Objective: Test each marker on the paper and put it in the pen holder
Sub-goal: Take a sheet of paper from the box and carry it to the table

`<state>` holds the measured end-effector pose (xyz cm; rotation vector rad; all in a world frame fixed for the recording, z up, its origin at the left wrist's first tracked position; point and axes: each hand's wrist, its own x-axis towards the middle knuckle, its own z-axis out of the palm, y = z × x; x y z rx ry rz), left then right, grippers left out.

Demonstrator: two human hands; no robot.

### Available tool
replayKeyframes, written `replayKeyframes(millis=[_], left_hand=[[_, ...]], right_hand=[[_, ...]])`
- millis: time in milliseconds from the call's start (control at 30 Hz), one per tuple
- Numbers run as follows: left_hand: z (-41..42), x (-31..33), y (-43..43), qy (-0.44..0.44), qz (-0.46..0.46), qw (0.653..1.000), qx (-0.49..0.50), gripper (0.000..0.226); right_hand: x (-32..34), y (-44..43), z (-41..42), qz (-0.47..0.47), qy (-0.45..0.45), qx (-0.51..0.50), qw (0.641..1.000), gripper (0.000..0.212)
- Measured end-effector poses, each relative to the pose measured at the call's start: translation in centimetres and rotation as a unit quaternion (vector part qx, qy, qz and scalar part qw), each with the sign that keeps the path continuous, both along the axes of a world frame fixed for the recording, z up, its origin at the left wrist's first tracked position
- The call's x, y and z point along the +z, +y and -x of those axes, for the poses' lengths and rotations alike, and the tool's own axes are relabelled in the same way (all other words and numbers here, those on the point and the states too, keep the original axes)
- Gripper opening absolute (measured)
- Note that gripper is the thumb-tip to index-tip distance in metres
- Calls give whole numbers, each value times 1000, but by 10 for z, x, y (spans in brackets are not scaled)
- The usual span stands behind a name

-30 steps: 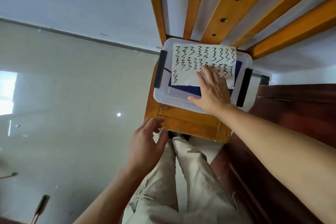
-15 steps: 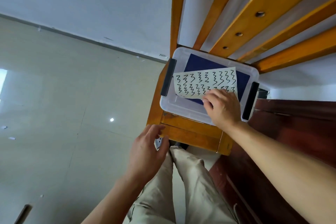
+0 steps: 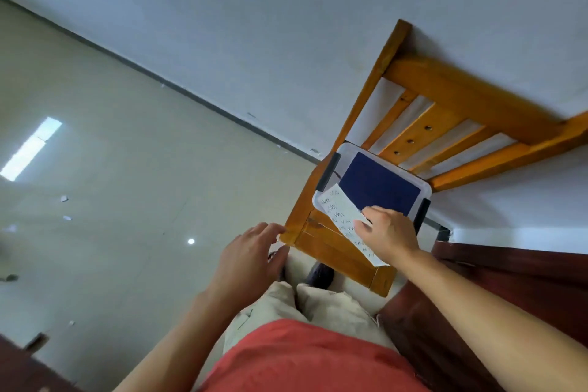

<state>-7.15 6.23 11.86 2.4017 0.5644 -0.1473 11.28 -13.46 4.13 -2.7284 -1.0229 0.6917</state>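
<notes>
The white paper [image 3: 341, 212], covered in black zigzag test marks, is pinched in my right hand [image 3: 386, 232] and tilted off the front edge of a clear plastic box [image 3: 345, 151]. The box has black side latches and a dark blue panel [image 3: 378, 184] on its lid. It sits on the seat of a wooden chair [image 3: 331, 248]. My left hand [image 3: 249, 259] hovers with fingers apart near the chair's front left corner, holding nothing. No marker or pen holder shows in view.
The chair's slatted back [image 3: 451, 127] leans against a white wall [image 3: 254, 25]. A dark red-brown piece of furniture [image 3: 509, 289] stands at the right. Glossy pale floor tiles [image 3: 95, 169] spread to the left, with small scraps on them. My beige trousers [image 3: 305, 305] and a dark shoe are below.
My right hand has drawn the paper off the lid toward me, baring the blue panel. The camera has tilted and pulled back, so more wall and chair back show. The left hand stays near the seat corner.
</notes>
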Motion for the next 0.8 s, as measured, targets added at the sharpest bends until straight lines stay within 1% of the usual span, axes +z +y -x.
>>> replayKeyframes(millis=[133, 233, 333, 400, 467, 567, 667, 800], left_hand=[[46, 23, 22, -4, -10, 998, 62, 29], [83, 32, 46, -13, -11, 992, 129, 27], [123, 38, 76, -15, -10, 982, 187, 27], [150, 41, 98, -19, -9, 974, 225, 27], [178, 41, 124, -15, -5, 969, 248, 28], [219, 47, 171, 12, -10, 967, 256, 34], [253, 56, 221, 33, -24, 958, 284, 35], [279, 62, 282, 32, -31, 941, 334, 33]], right_hand=[[30, 37, 21, -4, 47, 37, 998, 20], [54, 78, 38, -55, 104, 50, 992, 20], [80, 131, 64, -98, 133, 86, 982, 17], [91, 171, 85, -124, 128, 113, 978, 17], [94, 211, 107, -137, 112, 135, 975, 25], [95, 274, 141, -151, 86, 153, 973, 38], [104, 335, 170, -177, 94, 182, 963, 34], [103, 405, 193, -188, 108, 219, 951, 37]])
